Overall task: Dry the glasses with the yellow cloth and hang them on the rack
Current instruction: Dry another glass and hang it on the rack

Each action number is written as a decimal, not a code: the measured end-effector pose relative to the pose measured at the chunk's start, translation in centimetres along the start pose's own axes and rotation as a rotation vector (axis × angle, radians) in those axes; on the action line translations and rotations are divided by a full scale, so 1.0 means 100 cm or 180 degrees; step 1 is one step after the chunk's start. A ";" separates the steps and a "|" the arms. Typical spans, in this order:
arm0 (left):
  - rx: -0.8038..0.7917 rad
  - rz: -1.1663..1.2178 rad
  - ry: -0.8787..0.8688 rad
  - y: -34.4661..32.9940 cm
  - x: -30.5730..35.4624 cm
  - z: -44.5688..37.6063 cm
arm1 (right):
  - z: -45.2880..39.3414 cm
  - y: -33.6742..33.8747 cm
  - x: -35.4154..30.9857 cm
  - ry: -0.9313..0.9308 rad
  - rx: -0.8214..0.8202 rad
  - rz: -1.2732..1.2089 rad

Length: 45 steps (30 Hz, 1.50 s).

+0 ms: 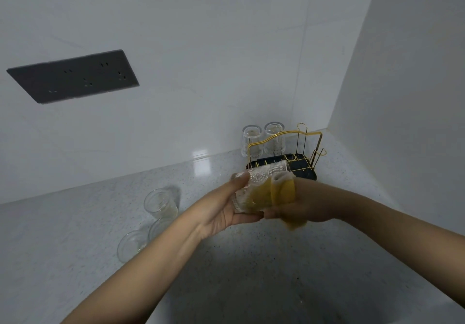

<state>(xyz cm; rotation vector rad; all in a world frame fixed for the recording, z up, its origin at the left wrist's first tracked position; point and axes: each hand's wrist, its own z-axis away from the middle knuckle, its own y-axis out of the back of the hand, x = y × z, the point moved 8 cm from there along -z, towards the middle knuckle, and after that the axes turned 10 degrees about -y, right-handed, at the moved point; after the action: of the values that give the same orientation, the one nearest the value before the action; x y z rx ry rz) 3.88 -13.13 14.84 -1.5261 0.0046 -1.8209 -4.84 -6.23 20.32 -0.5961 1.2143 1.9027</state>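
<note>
My left hand (227, 209) grips a clear patterned glass (261, 181) on its side, above the counter and in front of the rack. My right hand (299, 209) holds the yellow cloth (283, 194), which is pushed into the glass's mouth and wrapped over its rim. The gold wire rack (310, 147) on a black tray (305, 174) stands in the corner. Two ribbed glasses (251, 143) (274, 138) hang upside down on its back pegs. Three more glasses stand upright on the counter to the left (161, 202) (132, 247) (157, 228), the last partly behind my left forearm.
The speckled grey counter (75, 235) runs into a corner between two white walls. A dark socket panel (73, 75) is set in the back wall at upper left. The rack's front and right pegs (319, 156) are bare.
</note>
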 end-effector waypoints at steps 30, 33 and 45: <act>0.0028 -0.0236 -0.0013 0.012 0.002 0.002 | -0.007 -0.015 -0.006 0.0253 -0.0059 0.0994; -0.0016 -0.0164 -0.0059 0.015 -0.004 0.000 | -0.015 -0.007 -0.005 0.0325 0.0061 0.0382; 0.0364 -0.0316 -0.0096 0.032 0.010 0.009 | -0.026 -0.016 -0.014 0.0505 0.0067 0.1310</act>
<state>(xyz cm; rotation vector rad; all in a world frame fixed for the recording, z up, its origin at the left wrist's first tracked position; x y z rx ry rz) 6.29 -15.56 14.54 -1.4963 -0.1897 -1.8421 -2.83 -8.75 19.37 -0.5225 1.5514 2.2088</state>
